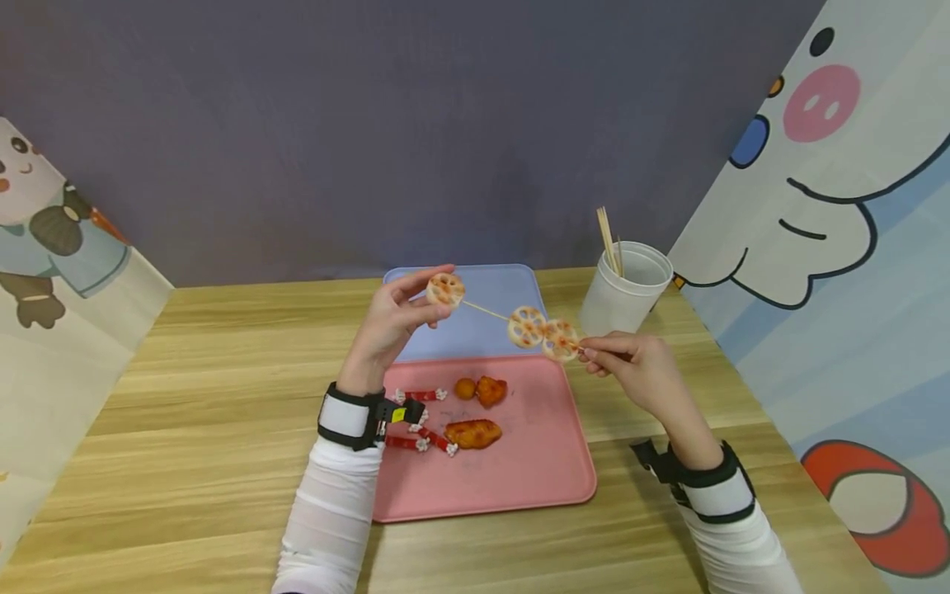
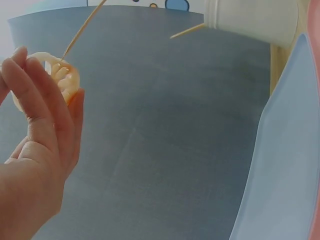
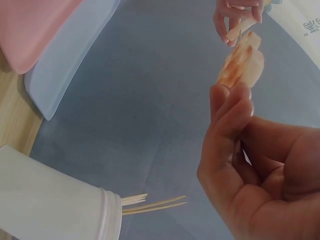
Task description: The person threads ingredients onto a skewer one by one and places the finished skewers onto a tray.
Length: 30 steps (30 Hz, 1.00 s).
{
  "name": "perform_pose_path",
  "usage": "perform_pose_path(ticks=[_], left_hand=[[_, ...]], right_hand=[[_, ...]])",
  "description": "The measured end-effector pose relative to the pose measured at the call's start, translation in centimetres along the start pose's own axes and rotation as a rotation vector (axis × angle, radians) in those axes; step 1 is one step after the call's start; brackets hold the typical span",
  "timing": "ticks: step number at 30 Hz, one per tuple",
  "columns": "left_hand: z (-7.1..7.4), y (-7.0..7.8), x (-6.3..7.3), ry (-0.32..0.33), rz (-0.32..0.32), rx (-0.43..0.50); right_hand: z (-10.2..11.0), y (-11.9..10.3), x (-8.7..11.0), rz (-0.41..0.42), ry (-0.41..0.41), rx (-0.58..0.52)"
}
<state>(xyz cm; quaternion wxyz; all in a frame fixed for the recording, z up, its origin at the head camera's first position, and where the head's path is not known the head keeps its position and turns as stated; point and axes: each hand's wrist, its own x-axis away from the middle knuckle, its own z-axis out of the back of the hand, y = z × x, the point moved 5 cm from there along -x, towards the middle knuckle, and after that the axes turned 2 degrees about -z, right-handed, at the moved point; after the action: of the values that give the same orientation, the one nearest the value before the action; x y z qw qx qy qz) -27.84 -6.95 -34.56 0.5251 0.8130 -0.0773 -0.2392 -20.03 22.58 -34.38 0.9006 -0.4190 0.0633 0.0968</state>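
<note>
My left hand point(image 1: 393, 318) holds a browned lotus root slice point(image 1: 445, 290) between thumb and fingers, above the blue tray. In the left wrist view, the tip of a thin bamboo skewer point(image 2: 82, 31) meets that slice point(image 2: 69, 82). The skewer runs right to two more lotus root slices point(image 1: 527, 327) threaded side by side near its other end. There my right hand point(image 1: 631, 363) pinches the skewer's end, close against the last slice point(image 1: 560, 340). From the right wrist view, the threaded slices point(image 3: 240, 65) stand just beyond the right fingertips, with the left hand point(image 3: 237, 15) farther off.
A pink tray point(image 1: 534, 470) carries a chicken wing point(image 1: 473, 433), a small round ball point(image 1: 464, 388), a browned chunk point(image 1: 491, 391) and several red-and-white pieces point(image 1: 425, 396). Behind it lies a blue tray point(image 1: 490, 280). A white cup point(image 1: 619, 301) with skewers point(image 1: 607, 239) stands back right, near the wall.
</note>
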Motion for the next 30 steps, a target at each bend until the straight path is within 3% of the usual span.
perform_pose_path(ticks=[6,13,20,30], left_hand=[[0.0,0.0,0.0,0.003,-0.009,-0.001],[-1.0,-1.0,-0.3,-0.031,0.007,-0.084],[-1.4,-1.5,-0.5,0.008,-0.010,0.016],[-1.9,-2.3,-0.4,0.017,0.013,0.023]], right_hand=[[0.0,-0.1,0.0,0.021,0.032,-0.013],[-0.8,-0.4,0.1,0.044,0.033,-0.089],[-1.2,-0.5,-0.1,0.047,0.060,-0.079],[-2.2,-0.5,-0.2,0.051,0.068,-0.131]])
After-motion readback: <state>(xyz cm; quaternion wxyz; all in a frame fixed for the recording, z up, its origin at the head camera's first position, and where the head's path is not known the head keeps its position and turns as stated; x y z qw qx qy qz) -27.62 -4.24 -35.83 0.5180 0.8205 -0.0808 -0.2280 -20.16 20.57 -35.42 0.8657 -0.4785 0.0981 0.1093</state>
